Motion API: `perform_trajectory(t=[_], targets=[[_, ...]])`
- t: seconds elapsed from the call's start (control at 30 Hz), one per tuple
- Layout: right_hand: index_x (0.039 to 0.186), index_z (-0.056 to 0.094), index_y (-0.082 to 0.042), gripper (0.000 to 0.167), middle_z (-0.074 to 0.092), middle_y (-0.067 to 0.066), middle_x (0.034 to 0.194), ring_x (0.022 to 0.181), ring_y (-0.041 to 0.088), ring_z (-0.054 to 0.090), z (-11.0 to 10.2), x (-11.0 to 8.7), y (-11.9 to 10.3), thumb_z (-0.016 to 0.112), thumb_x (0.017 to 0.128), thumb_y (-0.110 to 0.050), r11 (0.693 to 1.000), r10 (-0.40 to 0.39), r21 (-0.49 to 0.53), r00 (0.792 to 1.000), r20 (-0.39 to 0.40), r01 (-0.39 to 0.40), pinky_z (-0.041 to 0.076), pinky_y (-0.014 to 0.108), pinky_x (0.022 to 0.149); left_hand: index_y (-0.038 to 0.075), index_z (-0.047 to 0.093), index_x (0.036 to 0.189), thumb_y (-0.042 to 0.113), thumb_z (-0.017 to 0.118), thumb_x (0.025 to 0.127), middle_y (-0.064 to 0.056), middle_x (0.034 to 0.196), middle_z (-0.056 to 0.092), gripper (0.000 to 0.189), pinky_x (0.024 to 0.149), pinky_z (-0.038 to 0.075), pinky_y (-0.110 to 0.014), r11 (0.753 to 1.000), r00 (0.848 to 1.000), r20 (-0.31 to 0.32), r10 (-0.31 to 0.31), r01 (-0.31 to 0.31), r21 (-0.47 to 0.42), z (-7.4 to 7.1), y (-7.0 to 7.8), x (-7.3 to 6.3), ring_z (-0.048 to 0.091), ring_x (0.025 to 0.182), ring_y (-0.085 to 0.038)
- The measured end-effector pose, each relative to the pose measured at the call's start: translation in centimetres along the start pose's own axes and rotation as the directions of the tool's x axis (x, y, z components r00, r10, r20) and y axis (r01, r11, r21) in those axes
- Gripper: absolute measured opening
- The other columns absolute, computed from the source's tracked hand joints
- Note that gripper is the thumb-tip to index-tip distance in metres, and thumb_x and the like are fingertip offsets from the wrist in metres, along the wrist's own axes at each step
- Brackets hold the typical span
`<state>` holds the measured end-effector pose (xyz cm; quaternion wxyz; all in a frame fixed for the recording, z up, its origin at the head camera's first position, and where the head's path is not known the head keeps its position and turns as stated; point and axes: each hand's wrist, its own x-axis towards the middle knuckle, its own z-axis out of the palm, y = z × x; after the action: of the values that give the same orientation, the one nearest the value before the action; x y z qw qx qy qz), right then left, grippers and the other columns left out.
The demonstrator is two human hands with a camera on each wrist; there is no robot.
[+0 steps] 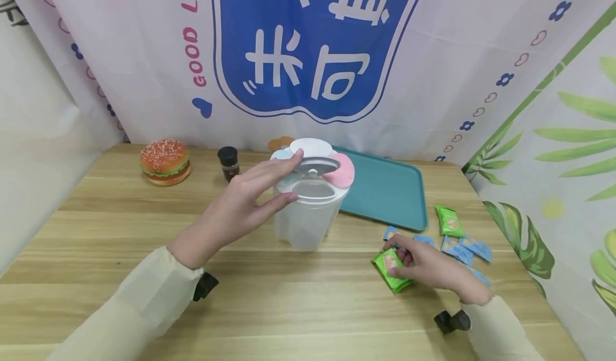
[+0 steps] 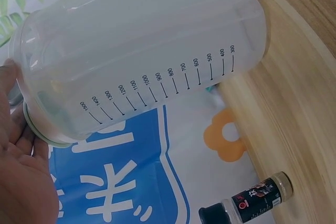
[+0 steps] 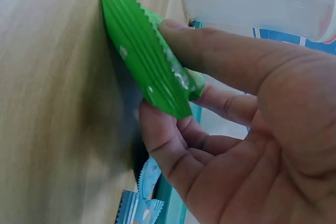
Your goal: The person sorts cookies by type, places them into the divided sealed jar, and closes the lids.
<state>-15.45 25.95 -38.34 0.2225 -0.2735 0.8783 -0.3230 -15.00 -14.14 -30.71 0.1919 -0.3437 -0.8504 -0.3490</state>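
A translucent storage container (image 1: pixel 308 222) with a lid of white, pink and blue flaps stands on the table, its near grey flap (image 1: pixel 320 166) raised over an opening. My left hand (image 1: pixel 245 192) holds the lid's left side, thumb at the opening's rim and forefinger at the raised flap. In the left wrist view, measuring marks run along the container (image 2: pixel 163 66), and the fingers bend at the lid's edge. My right hand (image 1: pixel 425 262) pinches a green snack packet (image 3: pixel 147 51) between thumb and fingers, close over the table.
Several blue packets (image 1: pixel 457 250) and another green packet (image 1: pixel 449 221) lie by the right hand. A teal tray (image 1: pixel 385 190) lies behind, against the container's right side in view. Back left are a toy hamburger (image 1: pixel 165 161) and a black-capped jar (image 1: pixel 228 163). A printed curtain (image 1: pixel 159 83) hangs behind.
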Motion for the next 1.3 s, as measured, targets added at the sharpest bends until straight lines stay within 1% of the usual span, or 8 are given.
perform_trajectory(t=[0.23, 0.4, 0.57, 0.77, 0.87, 0.93, 1.1, 1.3], targets=[[0.126, 0.061, -0.003, 0.03, 0.052, -0.003, 0.081, 0.067, 0.001, 0.046, -0.6, 0.2, -0.6, 0.071, 0.101, -0.016, 0.996, -0.057, -0.078, 0.988, -0.145, 0.046, 0.046, 0.021, 0.058, 0.017, 0.044, 0.16, 0.012, 0.078, 0.095, -0.005, 0.155, 0.059, 0.074, 0.119, 0.05, -0.046, 1.0, 1.0, -0.009, 0.003, -0.003, -0.01, 0.0, -0.1, 0.0, 0.057, 0.144, -0.027], [0.125, 0.063, -0.004, 0.026, 0.055, -0.001, 0.084, 0.072, 0.003, 0.049, -1.6, 0.6, -1.9, 0.068, 0.102, -0.012, 0.986, -0.142, -0.124, 0.945, -0.294, 0.11, 0.049, 0.021, 0.06, 0.017, 0.044, 0.16, 0.012, 0.078, 0.095, -0.006, 0.154, 0.06, 0.074, 0.118, 0.051, -0.047, 1.0, 1.0, -0.015, 0.004, -0.004, -0.008, 0.1, -0.1, 0.0, 0.057, 0.144, -0.028], [0.127, 0.063, -0.001, 0.027, 0.065, 0.006, 0.096, 0.084, 0.002, 0.059, -2.8, 1.1, -3.5, 0.068, 0.1, -0.003, 0.974, -0.224, -0.125, 0.869, -0.441, 0.188, 0.059, 0.018, 0.068, 0.016, 0.044, 0.16, 0.014, 0.078, 0.095, -0.006, 0.155, 0.059, 0.073, 0.117, 0.052, -0.046, 1.0, 1.0, -0.011, 0.007, -0.007, -0.006, 0.0, 0.0, 0.0, 0.057, 0.144, -0.028], [0.124, 0.062, 0.008, 0.035, 0.066, 0.001, 0.103, 0.084, 0.003, 0.062, -4.1, 2.1, -6.2, 0.068, 0.091, 0.017, 0.913, -0.37, -0.093, 0.709, -0.6, 0.398, 0.061, 0.014, 0.069, 0.016, 0.044, 0.16, 0.015, 0.078, 0.095, -0.005, 0.155, 0.059, 0.073, 0.117, 0.051, -0.045, 1.0, 1.0, -0.015, 0.004, -0.004, -0.005, 0.1, 0.1, 0.0, 0.057, 0.144, -0.026], [0.124, 0.06, 0.012, 0.035, 0.065, -0.004, 0.112, 0.09, 0.005, 0.063, -4.5, 2.5, -8.3, 0.065, 0.09, 0.02, 0.874, -0.395, -0.046, 0.65, -0.65, 0.484, 0.061, 0.013, 0.075, 0.016, 0.044, 0.16, 0.016, 0.078, 0.095, -0.004, 0.156, 0.059, 0.074, 0.118, 0.051, -0.045, 1.0, 1.0, -0.018, 0.0, 0.0, -0.006, 0.1, 0.2, 0.1, 0.056, 0.144, -0.026], [0.124, 0.058, 0.015, 0.034, 0.066, -0.003, 0.116, 0.093, 0.007, 0.065, -4.6, 2.6, -9.9, 0.064, 0.091, 0.021, 0.841, -0.403, -0.002, 0.623, -0.67, 0.541, 0.062, 0.014, 0.078, 0.017, 0.043, 0.16, 0.016, 0.079, 0.095, -0.003, 0.156, 0.058, 0.074, 0.119, 0.05, -0.045, 1.0, 1.0, -0.018, -0.004, 0.003, -0.009, 0.1, 0.2, 0.1, 0.056, 0.145, -0.025], [0.123, 0.055, 0.018, 0.032, 0.069, -0.003, 0.117, 0.1, 0.009, 0.071, -4.4, 3.3, -13.9, 0.063, 0.091, 0.021, 0.774, -0.445, 0.042, 0.59, -0.674, 0.632, 0.066, 0.024, 0.085, 0.018, 0.043, 0.161, 0.016, 0.078, 0.095, -0.003, 0.157, 0.058, 0.074, 0.118, 0.05, -0.046, 1.0, 1.0, -0.022, -0.011, 0.011, -0.011, 0.2, 0.2, 0.1, 0.056, 0.145, -0.026], [0.123, 0.056, 0.016, 0.033, 0.068, -0.001, 0.117, 0.105, 0.007, 0.073, -3.7, 5.0, -16.2, 0.064, 0.091, 0.021, 0.775, -0.489, -0.044, 0.554, -0.674, 0.631, 0.066, 0.03, 0.086, 0.016, 0.045, 0.16, 0.017, 0.078, 0.096, -0.004, 0.158, 0.056, 0.071, 0.118, 0.051, -0.045, 1.0, 1.0, -0.026, -0.013, 0.013, -0.008, 0.2, 0.2, 0.1, 0.056, 0.145, -0.025]])
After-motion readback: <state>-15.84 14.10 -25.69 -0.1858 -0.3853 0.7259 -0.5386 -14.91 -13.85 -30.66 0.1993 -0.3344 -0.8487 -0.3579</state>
